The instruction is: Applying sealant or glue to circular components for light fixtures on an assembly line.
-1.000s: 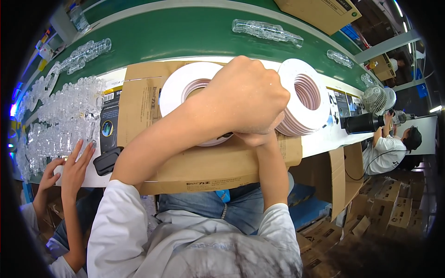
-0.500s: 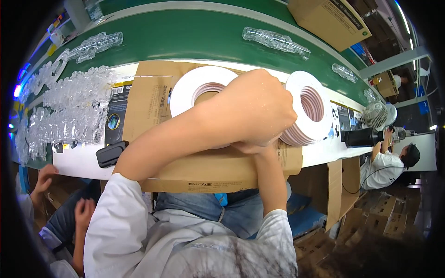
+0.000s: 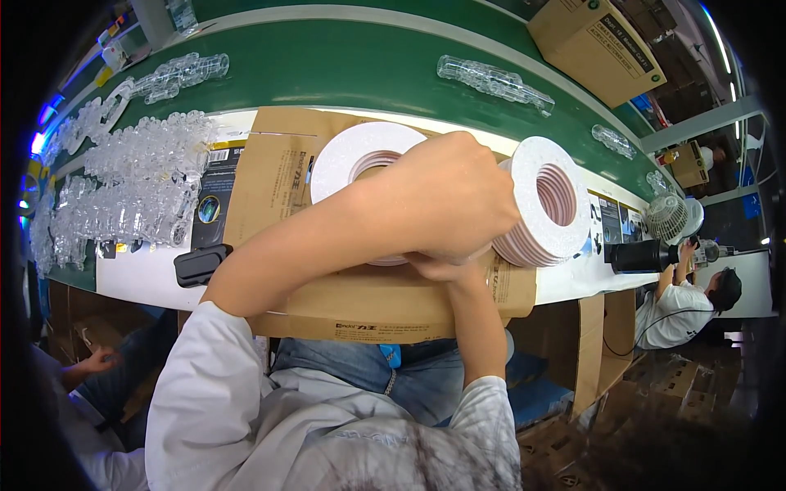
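My left forearm reaches across from the left, and my left hand is curled into a fist, knuckles up, over the cardboard. Its fingertips are hidden underneath, so what they hold cannot be seen. Beneath it lies my right hand, mostly covered, its fingers out of sight. White tape rolls lie partly behind my left hand and forearm. Close beside the fist, on the right, leans a stack of white tape rolls with reddish edges. All this is on a flattened brown cardboard piece.
Many clear plastic pieces are heaped at the left. More clear pieces lie on the green surface beyond. A black device is by my left forearm. At right are a black cylinder, a fan and a person.
The view has shifted slightly. My hands stay crossed in nearly the same place. At the far left, another person's hands have drawn down and away from the table edge.
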A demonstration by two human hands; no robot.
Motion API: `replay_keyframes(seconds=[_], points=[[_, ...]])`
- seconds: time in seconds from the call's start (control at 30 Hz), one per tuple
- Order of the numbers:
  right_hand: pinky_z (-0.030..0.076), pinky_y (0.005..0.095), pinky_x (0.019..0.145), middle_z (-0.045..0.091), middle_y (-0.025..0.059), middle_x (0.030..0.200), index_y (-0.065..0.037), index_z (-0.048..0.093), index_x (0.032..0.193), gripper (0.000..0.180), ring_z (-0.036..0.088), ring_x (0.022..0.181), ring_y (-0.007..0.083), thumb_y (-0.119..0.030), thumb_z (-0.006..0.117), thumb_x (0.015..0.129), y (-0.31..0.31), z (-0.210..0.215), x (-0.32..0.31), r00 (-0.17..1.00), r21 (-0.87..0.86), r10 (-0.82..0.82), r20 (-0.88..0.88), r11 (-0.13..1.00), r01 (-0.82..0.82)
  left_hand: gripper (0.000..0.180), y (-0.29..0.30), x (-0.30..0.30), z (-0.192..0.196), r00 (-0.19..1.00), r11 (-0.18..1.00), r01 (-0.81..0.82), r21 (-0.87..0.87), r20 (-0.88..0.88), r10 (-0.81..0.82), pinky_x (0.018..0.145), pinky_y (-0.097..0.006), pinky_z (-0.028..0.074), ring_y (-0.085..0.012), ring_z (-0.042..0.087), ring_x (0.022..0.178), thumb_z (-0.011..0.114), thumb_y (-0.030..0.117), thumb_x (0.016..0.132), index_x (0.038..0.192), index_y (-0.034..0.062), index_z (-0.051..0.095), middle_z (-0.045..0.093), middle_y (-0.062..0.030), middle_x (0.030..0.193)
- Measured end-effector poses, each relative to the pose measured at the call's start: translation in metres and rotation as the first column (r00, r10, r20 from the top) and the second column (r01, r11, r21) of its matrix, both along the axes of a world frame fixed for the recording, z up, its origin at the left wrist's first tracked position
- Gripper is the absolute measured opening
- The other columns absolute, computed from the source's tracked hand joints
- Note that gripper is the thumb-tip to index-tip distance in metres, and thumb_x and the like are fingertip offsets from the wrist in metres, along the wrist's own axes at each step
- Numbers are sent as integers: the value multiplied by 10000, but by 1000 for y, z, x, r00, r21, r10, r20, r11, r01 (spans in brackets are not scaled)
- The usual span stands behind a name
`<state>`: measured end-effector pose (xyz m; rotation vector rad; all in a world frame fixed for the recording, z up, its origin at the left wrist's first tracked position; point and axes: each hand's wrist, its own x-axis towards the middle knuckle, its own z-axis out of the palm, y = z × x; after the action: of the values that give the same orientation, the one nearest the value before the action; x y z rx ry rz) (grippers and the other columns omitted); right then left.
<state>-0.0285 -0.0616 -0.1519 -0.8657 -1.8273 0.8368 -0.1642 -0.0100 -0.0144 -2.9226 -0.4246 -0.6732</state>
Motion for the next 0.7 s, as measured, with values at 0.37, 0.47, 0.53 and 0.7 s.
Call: replay_keyframes(seconds=[0.37,0.47,0.53,0.7], points=[[456,380,1014,630,56,1293,-146,658,1217,579,573,1209,236,-163,861,675,1,-4,2,999,-55,14,-52,998,-16,183,1,0,0,999,1000,15,3,29,-15,439,-351,442,-261,626,488,664,230,595,502,73,650,604,-127,515],[458,379,1012,631,56,1291,-148,660,1216,579,576,1204,234,-150,859,672,1,-4,2,998,-66,24,-63,997,-28,180,1,-1,0,999,1000,14,-3,30,-14,440,-351,442,-262,625,488,668,227,584,501,68,648,603,-128,515],[457,381,1013,632,56,1290,-148,660,1216,577,576,1203,234,-145,856,673,1,-4,3,998,-71,24,-64,997,-28,181,1,-1,1,999,1000,15,-4,33,-15,441,-351,443,-264,623,487,669,227,579,501,65,646,601,-129,515],[449,376,1025,623,56,1304,-145,658,1219,584,566,1216,233,-132,854,669,1,3,3,998,-70,33,-57,997,-37,189,2,0,2,1000,1000,13,-19,2,-13,440,-355,442,-274,622,486,671,234,568,500,59,643,598,-137,515]])
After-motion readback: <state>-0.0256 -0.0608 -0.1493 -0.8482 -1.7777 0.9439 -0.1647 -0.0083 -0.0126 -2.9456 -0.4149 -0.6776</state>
